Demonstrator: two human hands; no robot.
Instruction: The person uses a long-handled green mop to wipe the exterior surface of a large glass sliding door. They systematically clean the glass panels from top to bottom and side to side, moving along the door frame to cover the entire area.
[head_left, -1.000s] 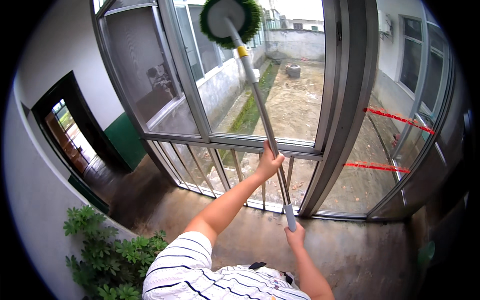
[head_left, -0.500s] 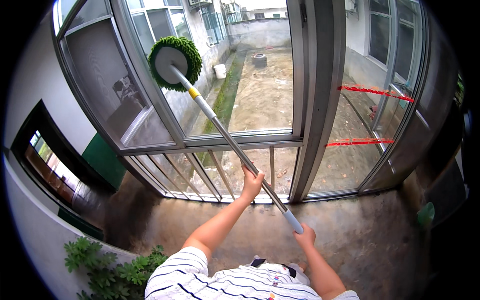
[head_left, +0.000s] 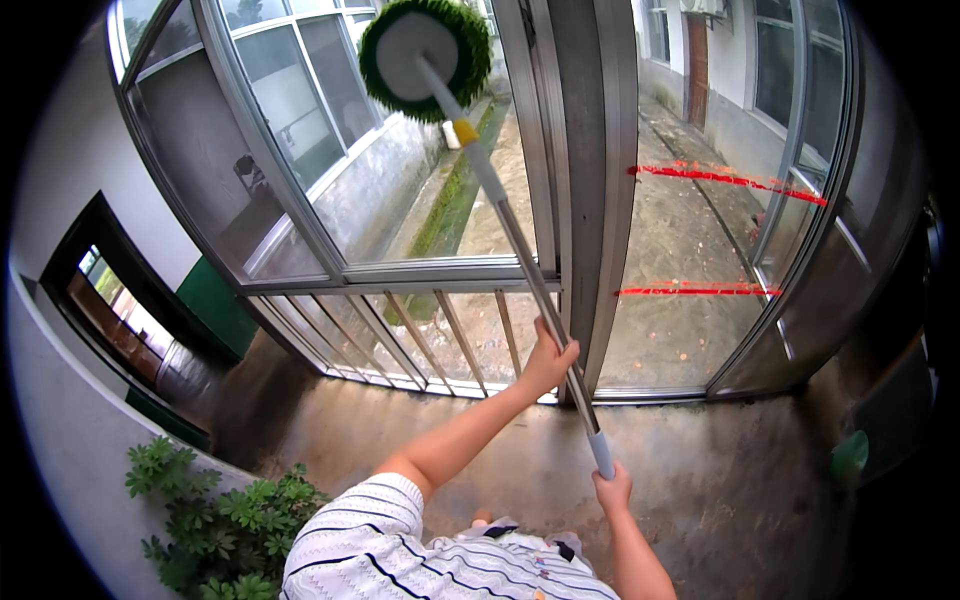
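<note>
Both hands [head_left: 548, 355] grip metal pole [head_left: 520, 255], fuzzy round brush [head_left: 425, 57]

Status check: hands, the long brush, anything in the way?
Left hand grips pole mid-shaft; right hand at its lower end. Green round brush head against upper window glass. Nothing blocking.

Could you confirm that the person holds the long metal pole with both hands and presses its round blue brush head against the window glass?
Not quite: in the head view the round brush head is green, not blue. Both the left hand and right hand do hold the long metal pole.
</note>
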